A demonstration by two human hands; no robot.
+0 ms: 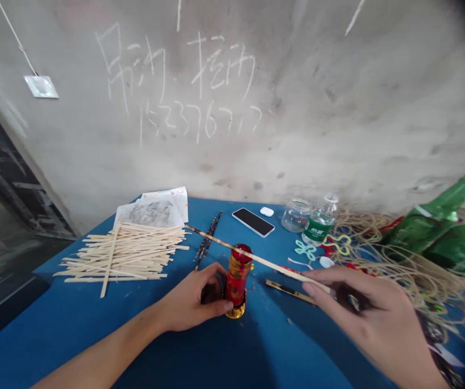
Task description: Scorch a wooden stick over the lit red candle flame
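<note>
While my left hand (pixel 191 301) gripped the cylinder (pixel 238 275), likely steadying it, my right hand (pixel 372 313) pinched the stick (pixel 273 264) by its unscorched end.

table front: free room on the blue table (pixel 211 359)
left: stick pile (pixel 130 254) in the way
centre: upright red cylinder (pixel 237 283), thin strip (pixel 273 263) slanting across its top
right: tangled cord (pixel 349 220), green bottles (pixel 418 229)

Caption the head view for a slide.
Left hand holds a red cylinder; right hand, a wooden strip at its top.
</note>
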